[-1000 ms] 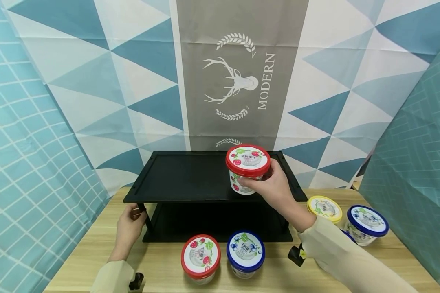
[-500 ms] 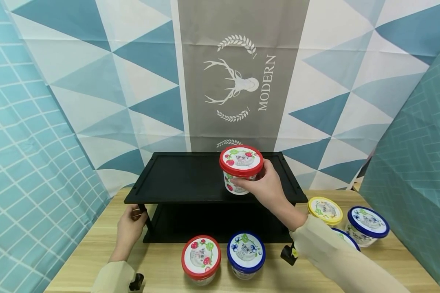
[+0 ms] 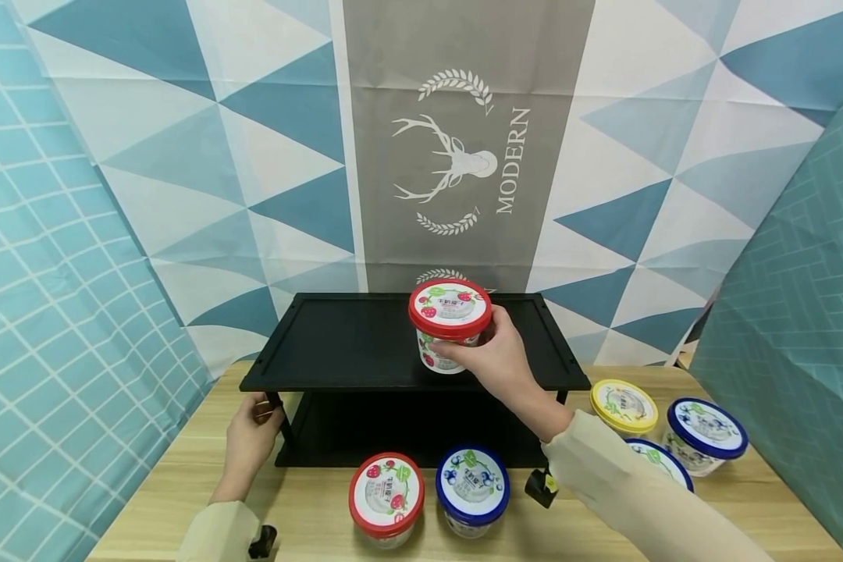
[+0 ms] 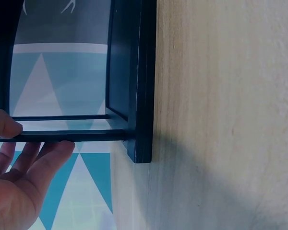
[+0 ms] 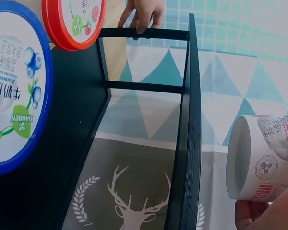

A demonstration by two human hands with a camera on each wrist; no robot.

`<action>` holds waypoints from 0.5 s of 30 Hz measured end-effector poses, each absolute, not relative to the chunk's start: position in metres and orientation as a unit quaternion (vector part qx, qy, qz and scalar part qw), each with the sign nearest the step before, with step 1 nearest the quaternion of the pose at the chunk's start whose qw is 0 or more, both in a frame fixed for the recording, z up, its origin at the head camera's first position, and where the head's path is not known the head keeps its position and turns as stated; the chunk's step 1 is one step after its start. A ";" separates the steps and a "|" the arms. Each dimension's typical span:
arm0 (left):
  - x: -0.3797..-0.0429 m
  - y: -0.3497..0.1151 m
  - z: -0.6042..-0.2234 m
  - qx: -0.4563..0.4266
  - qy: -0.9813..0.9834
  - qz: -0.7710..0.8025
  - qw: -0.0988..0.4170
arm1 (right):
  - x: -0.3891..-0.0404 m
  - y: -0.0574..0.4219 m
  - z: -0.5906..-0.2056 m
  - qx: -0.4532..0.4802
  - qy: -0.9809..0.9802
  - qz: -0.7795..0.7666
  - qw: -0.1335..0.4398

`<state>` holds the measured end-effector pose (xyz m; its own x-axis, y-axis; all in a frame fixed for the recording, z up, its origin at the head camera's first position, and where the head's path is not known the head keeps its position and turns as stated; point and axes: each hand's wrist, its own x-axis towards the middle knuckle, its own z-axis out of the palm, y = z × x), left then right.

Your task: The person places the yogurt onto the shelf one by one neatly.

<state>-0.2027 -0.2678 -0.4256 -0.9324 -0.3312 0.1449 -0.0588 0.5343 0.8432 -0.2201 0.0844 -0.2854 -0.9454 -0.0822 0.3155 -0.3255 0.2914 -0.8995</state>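
My right hand (image 3: 495,355) grips a paper tub with a red strawberry-print lid (image 3: 452,308), holding it upright over the top shelf of a black two-tier rack (image 3: 344,336). In the right wrist view a gap shows between the base of this strawberry tub (image 5: 259,158) and the shelf edge (image 5: 194,134). At the rack's front left corner, my left hand (image 3: 249,437) holds the thin upright post. The left wrist view shows the thumb and fingers of that hand (image 4: 24,177) on either side of the post (image 4: 91,135).
In front of the rack stand another red-lidded tub (image 3: 386,496) and a blue-lidded blueberry tub (image 3: 472,485). To its right are a yellow-lidded tub (image 3: 624,406), a blue-lidded tub (image 3: 707,429) and another blue-lidded tub (image 3: 660,460), partly behind my sleeve. A patterned cloth (image 3: 281,156) hangs behind.
My right hand has carried the red-lidded tub leftward above the top shelf, uncovering more of the blue-lidded tub by my sleeve. The left hand has stayed on the post.
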 end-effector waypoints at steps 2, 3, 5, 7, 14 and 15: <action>-0.203 -0.268 -0.426 0.113 -0.864 -0.470 0.144 | -0.221 0.082 -0.286 0.131 -0.795 0.583 0.104; -0.203 -0.268 -0.426 0.113 -0.863 -0.471 0.143 | -0.221 0.081 -0.286 0.133 -0.794 0.584 0.103; -0.204 -0.268 -0.426 0.112 -0.863 -0.471 0.143 | -0.221 0.079 -0.286 0.136 -0.792 0.586 0.103; -0.204 -0.268 -0.426 0.113 -0.863 -0.471 0.145 | -0.221 0.077 -0.287 0.138 -0.790 0.588 0.101; -0.204 -0.268 -0.427 0.116 -0.865 -0.465 0.150 | -0.222 0.071 -0.288 0.137 -0.786 0.594 0.097; -0.204 -0.268 -0.427 0.116 -0.865 -0.465 0.150 | -0.222 0.070 -0.288 0.136 -0.786 0.596 0.097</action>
